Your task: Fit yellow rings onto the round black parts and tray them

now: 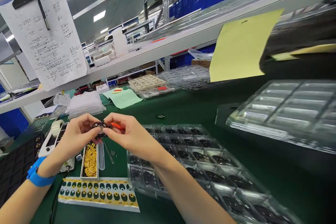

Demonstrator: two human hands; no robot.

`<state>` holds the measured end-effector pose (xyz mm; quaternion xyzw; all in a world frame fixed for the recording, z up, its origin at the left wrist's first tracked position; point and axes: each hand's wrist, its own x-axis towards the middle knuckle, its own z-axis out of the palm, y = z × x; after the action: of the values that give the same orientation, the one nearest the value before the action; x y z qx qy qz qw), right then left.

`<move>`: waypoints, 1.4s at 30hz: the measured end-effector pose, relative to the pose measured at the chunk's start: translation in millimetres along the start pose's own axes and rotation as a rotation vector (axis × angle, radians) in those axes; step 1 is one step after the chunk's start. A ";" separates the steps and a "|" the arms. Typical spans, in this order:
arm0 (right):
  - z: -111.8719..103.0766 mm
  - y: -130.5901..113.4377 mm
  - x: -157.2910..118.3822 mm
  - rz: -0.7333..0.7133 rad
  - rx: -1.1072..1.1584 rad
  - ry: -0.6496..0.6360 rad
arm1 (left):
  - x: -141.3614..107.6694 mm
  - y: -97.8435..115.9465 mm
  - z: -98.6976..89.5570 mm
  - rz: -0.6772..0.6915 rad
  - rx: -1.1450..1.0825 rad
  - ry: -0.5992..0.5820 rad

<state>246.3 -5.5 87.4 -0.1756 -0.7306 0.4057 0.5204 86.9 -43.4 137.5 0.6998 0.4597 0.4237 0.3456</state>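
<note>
Both hands meet over the bench around a small round black part [99, 126], with a metallic-looking middle. My left hand [81, 131], with a blue band [39, 172] at its wrist, pinches the part's left edge. My right hand [124, 133] grips the other edge between thumb and fingers. An orange-red object [117, 126] sticks out within the right hand's fingers; its kind is hidden. Below the hands stands a narrow box of yellow rings [90, 161]. Beside it lie a clear plastic case [102, 155] and a thin metal tool [109, 152].
A clear compartment tray [199, 154] of black parts lies under my right forearm. A sheet of yellow-edged stickers [98, 194] is at the front. A white device [49, 141] and black tray [18, 168] stand left. A shelf [157, 49] with a clipboard [44, 35] crosses above.
</note>
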 end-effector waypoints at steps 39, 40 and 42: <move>61.2 82.1 -14.2 -0.990 -0.997 0.327 | -42.1 -118.0 -54.8 1.304 1.007 0.423; 61.2 83.4 -14.5 -0.987 -1.010 0.318 | -40.8 -121.3 -54.6 1.311 1.013 0.407; 60.5 84.4 -14.0 -0.981 -1.047 0.305 | -36.9 -126.9 -51.3 1.294 1.005 0.404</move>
<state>183.2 11.6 5.5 -0.1084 -0.7427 -0.3050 0.5862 -12.3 -30.1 37.1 0.8064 0.1553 0.4002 -0.4068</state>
